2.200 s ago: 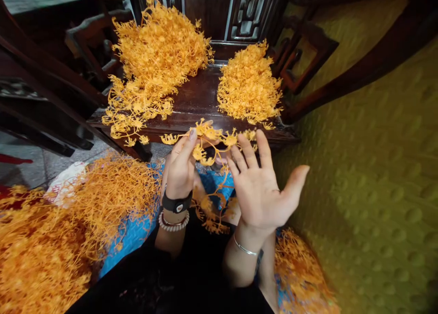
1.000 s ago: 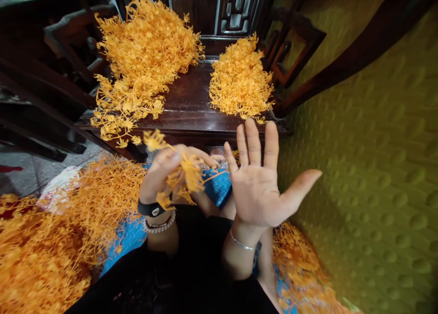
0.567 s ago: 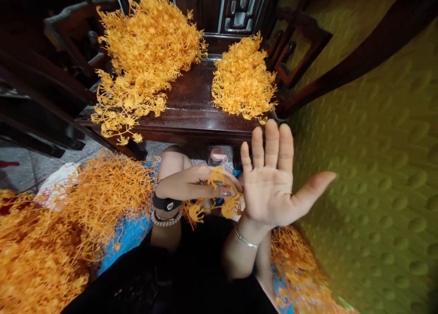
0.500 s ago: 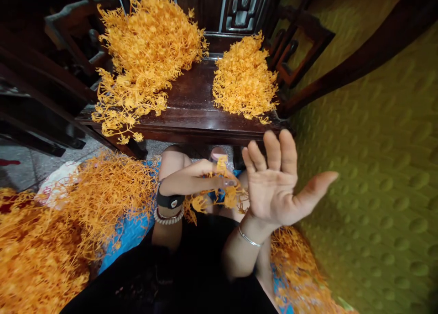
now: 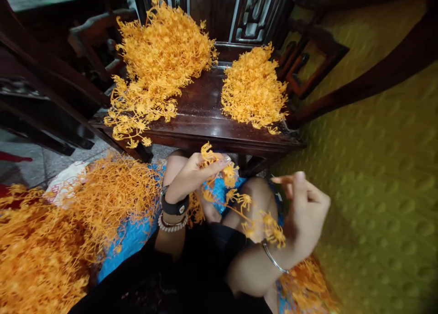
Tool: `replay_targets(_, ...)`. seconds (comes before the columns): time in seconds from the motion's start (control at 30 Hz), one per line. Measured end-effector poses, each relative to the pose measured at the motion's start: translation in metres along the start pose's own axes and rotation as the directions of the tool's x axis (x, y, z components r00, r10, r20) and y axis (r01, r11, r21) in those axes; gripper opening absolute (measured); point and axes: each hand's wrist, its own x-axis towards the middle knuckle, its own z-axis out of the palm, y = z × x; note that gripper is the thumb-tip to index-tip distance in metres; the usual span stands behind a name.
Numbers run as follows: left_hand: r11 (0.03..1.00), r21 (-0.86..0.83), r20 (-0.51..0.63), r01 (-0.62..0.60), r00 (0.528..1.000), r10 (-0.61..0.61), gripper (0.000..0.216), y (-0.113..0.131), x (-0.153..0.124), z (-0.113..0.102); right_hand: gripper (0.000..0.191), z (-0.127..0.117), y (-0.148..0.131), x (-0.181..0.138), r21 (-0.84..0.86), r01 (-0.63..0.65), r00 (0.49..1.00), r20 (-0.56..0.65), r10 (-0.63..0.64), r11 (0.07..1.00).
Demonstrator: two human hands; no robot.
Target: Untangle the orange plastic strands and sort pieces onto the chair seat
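My left hand (image 5: 201, 170), with a black band and beads at the wrist, is closed around an orange plastic flower strand (image 5: 230, 173). Part of that strand pokes up past the thumb. A thin stem with several spidery flower heads (image 5: 272, 229) trails from it toward my right wrist, over my lap. My right hand (image 5: 308, 211), wearing a silver bangle, is raised on the right with its fingers curled in and the thumb pointing up. Whatever lies inside those fingers, if anything, is hidden.
A dark wooden chair (image 5: 201, 95) ahead carries a large orange flower pile (image 5: 167, 44) and a smaller pile (image 5: 253, 86). Loose orange stems (image 5: 116, 191) cover blue sheeting (image 5: 128, 241) at left. More orange pieces (image 5: 304, 282) lie at lower right, beside a textured yellow-green wall (image 5: 383, 191).
My right hand has gone from spread, palm showing, to curled, moving right and down. My left hand has risen slightly, still gripping the strand, whose flower heads now stretch out to the right.
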Motion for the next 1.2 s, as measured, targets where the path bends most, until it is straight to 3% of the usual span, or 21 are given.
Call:
replay_targets(0.07,0.992,0.123,-0.023,-0.037,0.999,0.040,0.028,-0.001,0.001,0.002,0.027,0.013,-0.017,-0.006,0.032,0.106,0.971,0.213,-0.110,0.994)
replay_targets(0.13,0.967,0.245,-0.035,-0.065,0.996,0.076,0.029,0.001,0.000,0.005,0.023,0.025,-0.030,-0.010,0.054,0.225,0.912,0.340,-0.230,0.973)
replay_targets(0.2,0.942,0.327,-0.041,-0.077,0.995,0.095,0.032,0.003,-0.001,0.007,0.019,0.036,-0.039,-0.013,0.059,0.251,0.872,0.419,-0.252,0.966)
replay_targets(0.27,0.926,0.369,-0.042,-0.083,0.994,0.106,0.037,0.004,-0.001,0.008,0.017,0.042,-0.046,-0.015,0.016,0.214,0.860,0.471,-0.197,0.977)
replay_targets(0.43,0.835,0.527,-0.052,-0.158,0.975,0.217,0.044,0.002,-0.001,0.010,0.015,0.046,-0.058,-0.019,-0.095,0.213,0.851,0.506,-0.138,0.972)
replay_targets(0.53,0.750,0.636,-0.079,-0.181,0.952,0.297,0.041,0.005,-0.004,0.011,0.008,0.048,-0.056,-0.020,-0.001,0.183,0.872,0.462,-0.162,0.983)
replay_targets(0.63,0.731,0.656,-0.106,-0.190,0.935,0.338,0.036,0.008,-0.007,0.011,0.003,0.051,-0.050,-0.021,0.119,0.143,0.910,0.374,-0.177,0.983)
replay_targets(0.77,0.727,0.639,-0.016,-0.250,0.941,0.338,0.032,0.008,-0.008,0.010,0.007,0.050,-0.052,-0.021,0.199,0.139,0.918,0.341,-0.201,0.970)
replay_targets(0.93,0.745,0.609,-0.051,-0.273,0.924,0.380,0.038,0.006,-0.006,0.010,0.019,0.041,-0.067,-0.021,0.079,0.092,0.801,0.587,-0.121,0.993)
replay_targets(1.1,0.781,0.569,0.009,-0.258,0.951,0.308,0.044,0.008,-0.011,0.010,0.036,0.039,-0.056,-0.026,0.281,-0.126,0.824,0.564,-0.057,0.951)
replay_targets(1.2,0.884,0.385,0.143,-0.264,0.964,0.226,0.043,0.009,-0.014,0.012,0.041,0.041,-0.043,-0.028,0.425,-0.255,0.804,0.592,-0.053,0.868)
